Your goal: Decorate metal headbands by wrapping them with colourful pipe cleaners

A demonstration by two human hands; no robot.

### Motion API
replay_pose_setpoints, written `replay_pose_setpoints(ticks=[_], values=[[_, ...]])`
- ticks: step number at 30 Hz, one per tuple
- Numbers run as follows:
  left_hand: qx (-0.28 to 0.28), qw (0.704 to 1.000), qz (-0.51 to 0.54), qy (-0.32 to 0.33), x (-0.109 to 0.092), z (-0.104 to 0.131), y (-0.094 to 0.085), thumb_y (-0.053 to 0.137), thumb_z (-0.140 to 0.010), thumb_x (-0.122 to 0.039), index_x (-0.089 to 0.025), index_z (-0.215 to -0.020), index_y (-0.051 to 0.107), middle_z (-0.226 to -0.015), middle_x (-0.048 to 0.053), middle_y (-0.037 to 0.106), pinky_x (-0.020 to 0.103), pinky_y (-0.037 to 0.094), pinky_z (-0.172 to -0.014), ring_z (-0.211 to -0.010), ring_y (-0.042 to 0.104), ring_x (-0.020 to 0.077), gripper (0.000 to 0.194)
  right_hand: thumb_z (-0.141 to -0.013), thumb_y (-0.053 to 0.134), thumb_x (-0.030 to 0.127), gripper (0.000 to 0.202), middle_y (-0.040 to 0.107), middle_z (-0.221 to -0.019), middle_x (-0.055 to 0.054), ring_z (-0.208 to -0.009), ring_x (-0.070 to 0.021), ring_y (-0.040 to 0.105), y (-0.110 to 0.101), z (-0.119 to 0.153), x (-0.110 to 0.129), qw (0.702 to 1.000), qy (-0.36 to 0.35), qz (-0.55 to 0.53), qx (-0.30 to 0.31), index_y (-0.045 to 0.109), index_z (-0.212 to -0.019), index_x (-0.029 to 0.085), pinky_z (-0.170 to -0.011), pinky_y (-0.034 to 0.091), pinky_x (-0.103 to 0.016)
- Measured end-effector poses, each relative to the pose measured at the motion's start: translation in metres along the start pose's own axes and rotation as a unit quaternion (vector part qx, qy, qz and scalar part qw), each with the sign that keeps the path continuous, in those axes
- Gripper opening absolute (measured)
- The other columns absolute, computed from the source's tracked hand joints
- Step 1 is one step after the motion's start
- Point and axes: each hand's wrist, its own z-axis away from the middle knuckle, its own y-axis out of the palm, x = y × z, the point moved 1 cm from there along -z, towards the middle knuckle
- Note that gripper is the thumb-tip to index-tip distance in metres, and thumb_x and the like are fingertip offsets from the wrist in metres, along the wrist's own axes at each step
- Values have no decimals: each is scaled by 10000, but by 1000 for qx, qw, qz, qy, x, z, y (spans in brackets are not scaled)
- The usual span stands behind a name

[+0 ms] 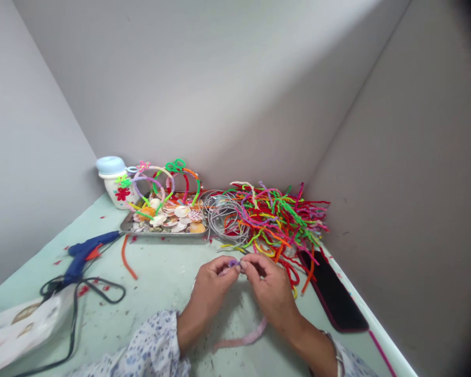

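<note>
Near the middle of the pale green table, my left hand [216, 275] and my right hand [265, 280] meet fingertip to fingertip. Between their pinched fingers is a small purple curl of pipe cleaner [234, 263]. Both hands are closed on it. A pale pink and lilac fuzzy strip [241, 341] hangs or lies below my right hand, curving toward the left; its upper part is hidden behind that hand. Whether it joins the purple curl cannot be seen.
A metal tray [165, 234] of shells with pipe-cleaner rings, a white jar [120, 188], a wire coil [228, 230] and a pile of colourful pipe cleaners [286, 222] stand behind. A phone [337, 298] lies right; a blue glue gun [78, 259] with its cord lies left.
</note>
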Motion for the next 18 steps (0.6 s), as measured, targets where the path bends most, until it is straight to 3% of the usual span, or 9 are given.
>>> replay_pose_setpoints(ticks=[18], values=[[-15,999,42,-9,3,-1,1,558,-748,-239,-158,-747,647,-673,-9,604,222,388,-606,-629,508,128,120,-857,511,231,147,672,-888,-42,-836,-176,624,5,3,-6,997,-52,37,-48,651,-897,212,-758,493,-282]])
